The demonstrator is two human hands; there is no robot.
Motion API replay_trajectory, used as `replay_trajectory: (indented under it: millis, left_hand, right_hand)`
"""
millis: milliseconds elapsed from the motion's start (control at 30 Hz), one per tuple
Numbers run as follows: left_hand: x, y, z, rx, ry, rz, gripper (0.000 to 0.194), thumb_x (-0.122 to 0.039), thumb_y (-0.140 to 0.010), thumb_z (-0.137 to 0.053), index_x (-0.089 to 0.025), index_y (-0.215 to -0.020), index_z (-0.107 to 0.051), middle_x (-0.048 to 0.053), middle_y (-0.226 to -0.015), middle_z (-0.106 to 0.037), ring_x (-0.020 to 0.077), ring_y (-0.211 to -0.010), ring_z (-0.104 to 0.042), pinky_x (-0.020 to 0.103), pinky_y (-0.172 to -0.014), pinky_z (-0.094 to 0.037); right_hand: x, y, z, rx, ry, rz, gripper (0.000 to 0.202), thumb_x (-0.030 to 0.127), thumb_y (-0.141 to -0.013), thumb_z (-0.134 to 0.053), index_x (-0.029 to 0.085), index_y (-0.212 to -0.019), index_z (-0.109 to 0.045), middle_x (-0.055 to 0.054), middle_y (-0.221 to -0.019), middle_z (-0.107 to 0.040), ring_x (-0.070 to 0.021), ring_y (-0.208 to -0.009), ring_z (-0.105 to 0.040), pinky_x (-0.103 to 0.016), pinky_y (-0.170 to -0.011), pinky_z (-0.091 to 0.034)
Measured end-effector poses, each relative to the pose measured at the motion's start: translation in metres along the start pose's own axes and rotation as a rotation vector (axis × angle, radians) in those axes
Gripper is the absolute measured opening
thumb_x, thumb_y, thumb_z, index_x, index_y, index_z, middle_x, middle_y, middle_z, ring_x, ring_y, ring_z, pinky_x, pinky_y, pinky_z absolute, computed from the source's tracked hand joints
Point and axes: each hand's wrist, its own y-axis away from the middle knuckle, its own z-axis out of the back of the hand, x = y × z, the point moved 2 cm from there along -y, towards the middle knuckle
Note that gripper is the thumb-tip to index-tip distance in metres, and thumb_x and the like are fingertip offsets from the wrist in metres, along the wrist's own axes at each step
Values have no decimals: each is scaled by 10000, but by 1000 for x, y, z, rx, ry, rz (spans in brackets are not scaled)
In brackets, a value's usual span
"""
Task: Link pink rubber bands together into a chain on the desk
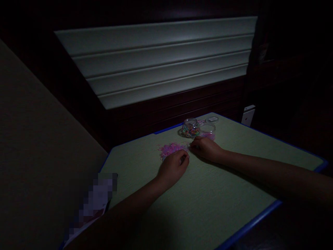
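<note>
A loose pile of small pink and purple bands (170, 148), likely elastic, lies on the pale green tabletop (208, 187). My left hand (173, 167) rests at the near edge of this pile, fingers curled and thumb tip close to the fingertips. Just to the right, my right hand (206, 148) is closed in a pinch, its fingertips by the pile's right edge. Anything held in either pinch is too small and dark to make out. Behind my right hand stands an open clear jar (211, 128) with pink bands at its bottom.
A second clear jar (190, 129) holds multicoloured bands. Beside it lies a clear lid (212, 119) with a white label. Blue edging (249, 224) runs round the table. A blurred-out flat item (96, 198) is at the left edge. A white box (248, 115) stands beyond the table.
</note>
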Motion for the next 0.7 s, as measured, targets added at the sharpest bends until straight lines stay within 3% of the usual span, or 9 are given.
replay_trajectory:
  millis: [267,467,700]
  left_hand:
    - [-1,-1,-1,-1,15,11,186,-258,-787,-370,-173,-746,-530,-17,-632,-506,94,-566,-449,198,-507,-309]
    - [2,0,-3,-32,50,31,188,-271,-786,-381,-171,-741,-534,-24,-605,-498,88,-543,-443,194,-495,-306]
    - [7,-1,-4,-74,160,75,187,-299,-800,-374,-176,-795,-515,-33,-620,-496,74,-533,-435,187,-497,-316]
  right_hand:
    - [0,0,1,13,-4,-26,207,267,-776,-445,136,-809,-601,-69,-802,-576,-115,-684,-521,-198,-610,-355]
    - [5,5,17,-37,-51,33,157,199,-761,-453,122,-811,-580,-68,-810,-565,-109,-673,-502,-203,-611,-362]
    - [12,10,24,-31,-252,-5,161,206,-761,-443,121,-788,-576,-42,-730,-563,-87,-582,-490,-190,-533,-365]
